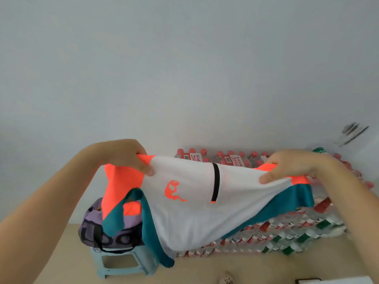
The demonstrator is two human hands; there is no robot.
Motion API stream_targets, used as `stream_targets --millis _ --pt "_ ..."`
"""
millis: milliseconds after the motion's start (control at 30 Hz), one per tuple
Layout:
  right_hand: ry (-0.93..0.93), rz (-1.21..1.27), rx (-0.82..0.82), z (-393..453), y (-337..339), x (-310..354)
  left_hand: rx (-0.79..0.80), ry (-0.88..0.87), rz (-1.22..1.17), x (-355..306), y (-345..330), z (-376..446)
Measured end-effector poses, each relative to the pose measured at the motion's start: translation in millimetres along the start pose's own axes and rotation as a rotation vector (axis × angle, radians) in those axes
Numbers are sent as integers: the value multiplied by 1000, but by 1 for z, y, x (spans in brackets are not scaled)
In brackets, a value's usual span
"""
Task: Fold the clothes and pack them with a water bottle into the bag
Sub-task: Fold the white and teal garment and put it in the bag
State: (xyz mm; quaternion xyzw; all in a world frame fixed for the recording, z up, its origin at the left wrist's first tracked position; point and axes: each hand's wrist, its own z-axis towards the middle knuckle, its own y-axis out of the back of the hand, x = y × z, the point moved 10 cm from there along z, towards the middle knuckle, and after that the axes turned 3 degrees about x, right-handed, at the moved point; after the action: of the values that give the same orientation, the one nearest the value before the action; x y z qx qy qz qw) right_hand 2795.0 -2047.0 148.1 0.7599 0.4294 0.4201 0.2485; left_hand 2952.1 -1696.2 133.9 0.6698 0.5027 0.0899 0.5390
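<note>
Fingers (143, 168) of the left hand (125, 154) and right hand (293, 167) pinch the sports shirt (194, 201) by its shoulders, up in the air. The purple bag (110, 236) waits on the blue stool (123, 263) below. Keep both pinches tight and level, so it hangs flat for folding.

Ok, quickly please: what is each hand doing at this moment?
Left hand: closed, gripping the shirt at one shoulder.
Right hand: closed, gripping the same shirt at the other shoulder.
</note>
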Motion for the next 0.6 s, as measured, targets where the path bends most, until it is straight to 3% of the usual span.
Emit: stream_targets --millis 100,233,300,433,500,600 --pt "63 277 -71 5 31 -39 28 -40 -8 -17 -3 35" --pt "213 789 -147 44 62 -85 -15 -172 -764 -47 -8 93" --pt "207 893 -168 74 70 -108 -64 -152 -903 -61 -16 129" --pt "182 744 -116 141 87 -148 -50 13 -785 -73 -35 192" --pt "164 616 34 169 84 -160 18 102 -511 -71 -42 213" --pt "136 203 321 201 67 -172 164 246 -184 -64 -61 228"
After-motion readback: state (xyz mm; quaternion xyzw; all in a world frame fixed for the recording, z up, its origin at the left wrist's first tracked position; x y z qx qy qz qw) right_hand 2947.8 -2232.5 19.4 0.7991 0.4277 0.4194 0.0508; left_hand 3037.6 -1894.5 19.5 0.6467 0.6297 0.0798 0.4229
